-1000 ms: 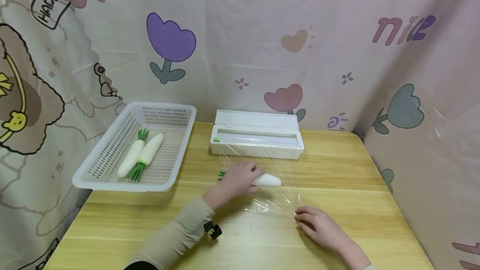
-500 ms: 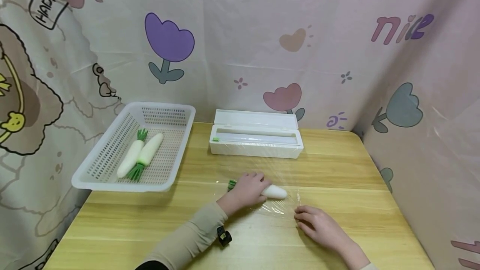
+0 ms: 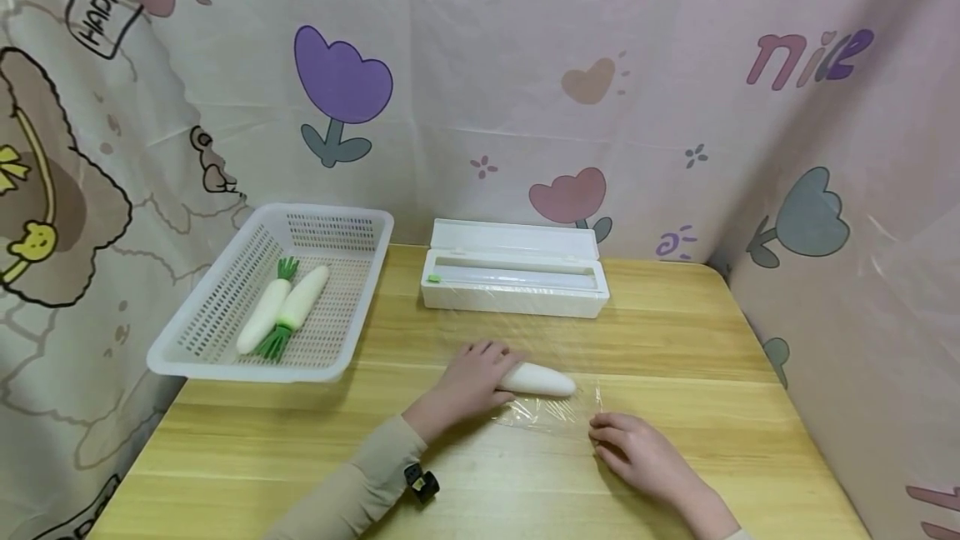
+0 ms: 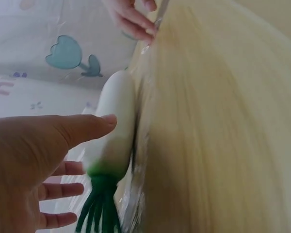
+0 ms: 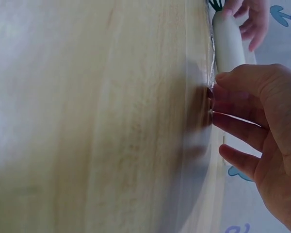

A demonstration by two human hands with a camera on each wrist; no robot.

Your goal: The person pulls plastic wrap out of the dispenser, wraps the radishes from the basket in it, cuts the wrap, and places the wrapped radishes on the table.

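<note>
Left grip point(image 3: 465, 379), spread, has slid along the radish point(image 3: 542, 381); wrist views show leaves point(image 4: 102, 199) the head view hides; right grip point(image 3: 641, 455) pinches film point(image 3: 542, 415).

Left hand point(image 3: 471, 379) loosely spread, right hand point(image 3: 636, 450) pinching, the two apart

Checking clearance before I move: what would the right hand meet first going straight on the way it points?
Besides the clear film at its fingers, the right hand would likely first meet the white radish by the left hand, though depth is hard to judge.
</note>
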